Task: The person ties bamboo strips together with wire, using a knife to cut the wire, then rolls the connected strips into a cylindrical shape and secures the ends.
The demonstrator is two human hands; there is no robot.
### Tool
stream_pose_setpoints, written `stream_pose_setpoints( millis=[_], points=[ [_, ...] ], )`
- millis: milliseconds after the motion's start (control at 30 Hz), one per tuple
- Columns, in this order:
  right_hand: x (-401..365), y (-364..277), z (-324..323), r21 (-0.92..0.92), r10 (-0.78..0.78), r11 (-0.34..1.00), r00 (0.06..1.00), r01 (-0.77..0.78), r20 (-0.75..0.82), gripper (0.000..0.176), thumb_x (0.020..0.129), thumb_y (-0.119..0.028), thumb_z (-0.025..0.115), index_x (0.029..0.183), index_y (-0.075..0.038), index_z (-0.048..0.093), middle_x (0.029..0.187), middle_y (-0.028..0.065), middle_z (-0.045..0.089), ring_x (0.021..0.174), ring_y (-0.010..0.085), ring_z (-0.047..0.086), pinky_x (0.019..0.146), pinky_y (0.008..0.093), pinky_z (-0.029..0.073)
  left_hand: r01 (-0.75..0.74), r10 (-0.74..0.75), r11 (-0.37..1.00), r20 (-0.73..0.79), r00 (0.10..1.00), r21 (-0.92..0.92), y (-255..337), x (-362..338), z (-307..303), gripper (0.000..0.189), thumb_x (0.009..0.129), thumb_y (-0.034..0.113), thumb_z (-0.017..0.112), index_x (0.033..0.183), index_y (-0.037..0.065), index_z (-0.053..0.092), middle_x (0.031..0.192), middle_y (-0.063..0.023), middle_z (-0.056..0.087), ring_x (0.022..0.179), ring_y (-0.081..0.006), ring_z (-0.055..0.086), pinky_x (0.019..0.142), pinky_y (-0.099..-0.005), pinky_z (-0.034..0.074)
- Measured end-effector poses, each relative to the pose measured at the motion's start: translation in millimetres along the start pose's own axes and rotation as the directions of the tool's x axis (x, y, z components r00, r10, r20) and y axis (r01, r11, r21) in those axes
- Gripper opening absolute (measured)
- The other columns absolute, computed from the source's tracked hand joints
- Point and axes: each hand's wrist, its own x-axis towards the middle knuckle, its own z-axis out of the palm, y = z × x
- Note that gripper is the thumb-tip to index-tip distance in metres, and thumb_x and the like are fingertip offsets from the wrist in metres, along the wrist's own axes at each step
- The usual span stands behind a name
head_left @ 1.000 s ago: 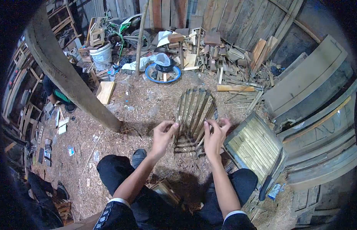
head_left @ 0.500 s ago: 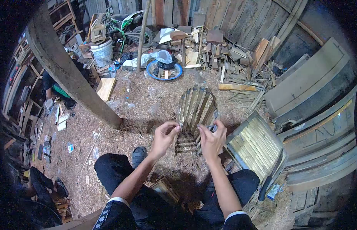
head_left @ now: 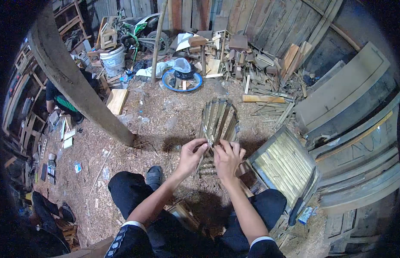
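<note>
A rounded frame of narrow wooden slats (head_left: 217,114) stands on the ground in front of me. My left hand (head_left: 192,155) is closed, thumb and fingers pinched at the near side of the slats. Beside it, my right hand (head_left: 228,158) pinches too, its fingertips almost meeting those of the left. Something thin and pale seems to lie between the fingertips, too small to name. The hands hide the lower middle of the slatted frame. Right of my right hand leans a framed panel of pale slats (head_left: 286,159), and a dark-handled tool (head_left: 297,210) rests along its edge.
Wood shavings (head_left: 118,155) cover the ground. A slanting post (head_left: 79,81) rises at left. Further back are a blue-rimmed basin (head_left: 181,89), a white bucket (head_left: 112,60) and a scrap wood pile (head_left: 247,64). Boards (head_left: 346,86) lean at right. Another person (head_left: 64,96) crouches at left.
My two hands have come together in front of the slatted frame, the right one moving left, the left one slightly right. The frame looks slightly shifted or turned.
</note>
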Motion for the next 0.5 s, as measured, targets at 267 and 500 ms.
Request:
stream_pose_setpoints(
  millis=[267, 500],
  points=[
    [0, -3, 4, -0.010, 0.013, 1.000, 1.000, -0.013, 0.008, 0.013, 0.078, -0.014, 0.076, 0.091, -0.016, 0.076, 0.115, -0.0020, 0.067, 0.106, 0.0231, 0.057, 0.089, 0.0444, 0.036, -0.061, 0.062, 0.991, -0.005, 0.998, 0.115, -16, 3, -3, 0.027, 0.099, 0.008, 0.065, 0.122, -0.005, 0.067, 0.111, -0.0096, 0.073, 0.099, -0.0131, 0.064, 0.091, -0.0290, 0.051],
    [1, -1, 1, 0.014, -0.043, 0.999, 0.998, 0.043, 0.034, 0.014, 0.076, -0.013, 0.076, 0.090, -0.015, 0.076, 0.115, -0.0026, 0.067, 0.106, 0.0221, 0.056, 0.087, 0.0444, 0.036, -0.009, 0.007, 0.992, 0.016, 1.000, 0.124, -3, 1, -4, 0.019, 0.100, 0.010, 0.064, 0.111, -0.004, 0.069, 0.101, -0.0027, 0.072, 0.096, -0.0092, 0.061, 0.088, -0.0282, 0.049]
  ],
)
